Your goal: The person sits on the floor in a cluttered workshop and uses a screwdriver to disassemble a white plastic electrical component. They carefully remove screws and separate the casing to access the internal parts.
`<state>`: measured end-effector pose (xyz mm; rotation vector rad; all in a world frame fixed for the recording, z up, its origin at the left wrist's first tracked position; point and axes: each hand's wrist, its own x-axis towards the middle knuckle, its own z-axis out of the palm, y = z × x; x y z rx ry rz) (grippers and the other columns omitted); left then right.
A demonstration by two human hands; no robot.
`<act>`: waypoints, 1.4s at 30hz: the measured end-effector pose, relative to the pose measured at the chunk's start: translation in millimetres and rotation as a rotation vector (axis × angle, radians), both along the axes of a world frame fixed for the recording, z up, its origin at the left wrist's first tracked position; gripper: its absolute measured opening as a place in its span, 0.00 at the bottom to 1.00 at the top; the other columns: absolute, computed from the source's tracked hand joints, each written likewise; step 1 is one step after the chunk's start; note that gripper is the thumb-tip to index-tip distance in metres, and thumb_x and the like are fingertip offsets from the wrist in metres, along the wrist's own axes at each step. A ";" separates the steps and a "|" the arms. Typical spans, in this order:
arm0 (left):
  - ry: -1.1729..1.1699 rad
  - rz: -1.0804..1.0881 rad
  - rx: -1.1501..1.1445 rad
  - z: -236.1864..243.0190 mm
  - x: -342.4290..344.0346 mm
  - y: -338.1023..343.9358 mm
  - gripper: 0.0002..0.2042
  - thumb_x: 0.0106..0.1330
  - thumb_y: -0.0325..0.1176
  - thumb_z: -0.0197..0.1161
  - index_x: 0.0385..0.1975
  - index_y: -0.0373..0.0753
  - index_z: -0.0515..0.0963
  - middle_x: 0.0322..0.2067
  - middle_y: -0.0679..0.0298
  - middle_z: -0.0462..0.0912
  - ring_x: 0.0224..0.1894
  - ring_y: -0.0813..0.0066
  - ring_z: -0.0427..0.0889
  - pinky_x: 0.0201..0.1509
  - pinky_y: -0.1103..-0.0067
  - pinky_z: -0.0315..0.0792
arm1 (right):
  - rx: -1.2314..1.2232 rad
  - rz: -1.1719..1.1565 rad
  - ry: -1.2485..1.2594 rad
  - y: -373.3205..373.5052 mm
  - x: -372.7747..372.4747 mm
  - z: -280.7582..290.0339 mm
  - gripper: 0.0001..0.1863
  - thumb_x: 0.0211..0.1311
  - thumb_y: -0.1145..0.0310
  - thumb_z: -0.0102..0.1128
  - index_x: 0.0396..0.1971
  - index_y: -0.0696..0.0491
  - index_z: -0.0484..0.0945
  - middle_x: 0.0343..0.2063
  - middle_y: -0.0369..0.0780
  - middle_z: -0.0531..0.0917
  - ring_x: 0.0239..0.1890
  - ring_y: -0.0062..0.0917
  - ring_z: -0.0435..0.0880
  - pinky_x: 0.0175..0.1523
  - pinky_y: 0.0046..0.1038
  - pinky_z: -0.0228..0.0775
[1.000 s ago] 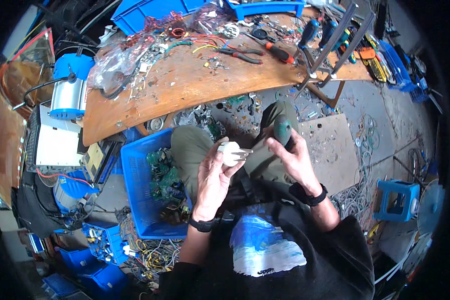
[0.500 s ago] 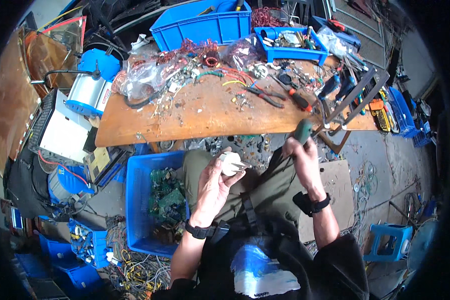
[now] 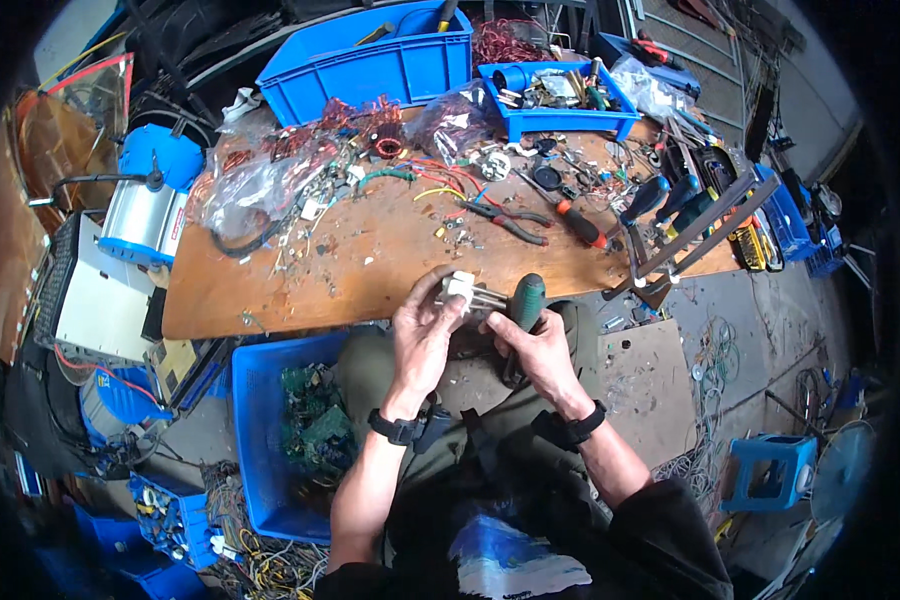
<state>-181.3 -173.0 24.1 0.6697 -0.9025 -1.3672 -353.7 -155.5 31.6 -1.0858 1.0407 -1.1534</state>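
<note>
My left hand (image 3: 422,340) is closed on a white plug (image 3: 457,288), its metal prongs (image 3: 488,298) pointing right. In my right hand (image 3: 542,358) is a green-handled screwdriver (image 3: 528,298), handle upward; its shaft is mostly hidden by the fingers and lies close to the prongs. Both hands are near each other above my lap, at the front edge of the wooden table (image 3: 350,285). On the table lie dark pliers (image 3: 510,222) with red on the handles and an orange-and-black screwdriver (image 3: 580,224).
A blue bin (image 3: 243,440) of green circuit boards stands left of my legs. Two blue trays, one large (image 3: 365,75) and one small (image 3: 570,122), sit at the table's back. Blue-handled tools (image 3: 650,198) stand by a metal frame (image 3: 705,235) at right. Beyond is a blue stool (image 3: 770,470).
My right hand has moved left and down, bringing the screwdriver beside the plug. My left hand has risen slightly and turned the plug. The view has shifted a little.
</note>
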 end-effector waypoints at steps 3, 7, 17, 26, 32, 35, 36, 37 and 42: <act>-0.170 0.003 -0.081 -4.2 -4.2 -19.8 0.25 0.65 0.28 0.70 0.62 0.34 0.72 0.53 0.61 0.81 0.54 0.70 0.81 0.57 0.72 0.80 | 0.077 -0.069 -0.209 -16.0 3.5 -7.3 0.11 0.70 0.66 0.64 0.41 0.60 0.82 0.26 0.34 0.83 0.23 0.14 0.73 0.29 0.20 0.64; -0.159 -0.004 -0.086 -4.5 -10.9 -41.9 0.30 0.56 0.22 0.76 0.61 0.33 0.73 0.54 0.59 0.81 0.55 0.70 0.81 0.58 0.73 0.80 | 0.172 -0.064 -0.311 -32.1 0.7 -26.0 0.09 0.68 0.67 0.67 0.37 0.58 0.83 0.24 0.33 0.84 0.22 0.12 0.73 0.28 0.19 0.65; -0.827 0.161 -0.466 -4.8 2.0 -80.9 0.26 0.45 0.22 0.81 0.49 0.35 0.83 0.48 0.58 0.86 0.54 0.64 0.83 0.60 0.69 0.77 | 0.058 -0.196 0.251 -59.2 -18.6 -18.8 0.13 0.67 0.62 0.68 0.35 0.57 0.79 0.20 0.28 0.76 0.22 0.11 0.70 0.26 0.20 0.62; -0.849 0.062 -0.460 -20.4 -2.9 -89.7 0.26 0.51 0.29 0.79 0.53 0.39 0.82 0.50 0.61 0.85 0.53 0.63 0.84 0.58 0.69 0.79 | 0.151 -0.070 0.273 -66.0 -23.4 -21.7 0.14 0.67 0.60 0.68 0.34 0.56 0.79 0.18 0.28 0.75 0.20 0.11 0.70 0.25 0.20 0.61; -0.814 -0.020 -0.339 -30.6 -1.0 -91.0 0.30 0.51 0.30 0.79 0.57 0.41 0.80 0.51 0.59 0.85 0.54 0.61 0.84 0.58 0.69 0.79 | 0.229 -0.067 0.274 -65.8 -21.2 -22.6 0.15 0.67 0.60 0.68 0.37 0.57 0.79 0.18 0.29 0.75 0.20 0.11 0.70 0.24 0.20 0.61; -0.835 -0.019 -0.355 -29.3 -0.2 -91.1 0.31 0.50 0.29 0.79 0.58 0.40 0.79 0.53 0.58 0.84 0.55 0.61 0.84 0.57 0.70 0.80 | 0.201 -0.050 0.257 -66.9 -22.8 -20.7 0.16 0.66 0.60 0.68 0.42 0.57 0.80 0.19 0.29 0.76 0.21 0.11 0.70 0.25 0.20 0.61; -0.813 -0.032 -0.328 -27.7 -1.5 -89.4 0.31 0.50 0.28 0.79 0.58 0.40 0.79 0.54 0.58 0.84 0.55 0.61 0.84 0.57 0.71 0.80 | 0.177 -0.061 0.217 -67.4 -20.8 -17.9 0.17 0.66 0.60 0.69 0.44 0.58 0.80 0.19 0.28 0.76 0.22 0.11 0.70 0.26 0.19 0.61; -0.790 -0.045 -0.300 -27.6 -3.3 -87.4 0.31 0.50 0.27 0.79 0.58 0.39 0.79 0.54 0.58 0.83 0.55 0.61 0.84 0.57 0.71 0.80 | 0.167 -0.058 0.207 -67.8 -21.0 -16.8 0.18 0.66 0.59 0.69 0.46 0.58 0.81 0.20 0.28 0.75 0.22 0.10 0.70 0.26 0.19 0.61; -0.753 -0.039 -0.330 -34.9 -5.4 -87.1 0.30 0.51 0.27 0.80 0.57 0.38 0.77 0.55 0.59 0.84 0.56 0.62 0.84 0.58 0.71 0.80 | 0.273 -0.041 0.202 -68.9 -25.5 -16.4 0.21 0.66 0.57 0.68 0.51 0.57 0.81 0.20 0.27 0.74 0.22 0.11 0.69 0.27 0.19 0.61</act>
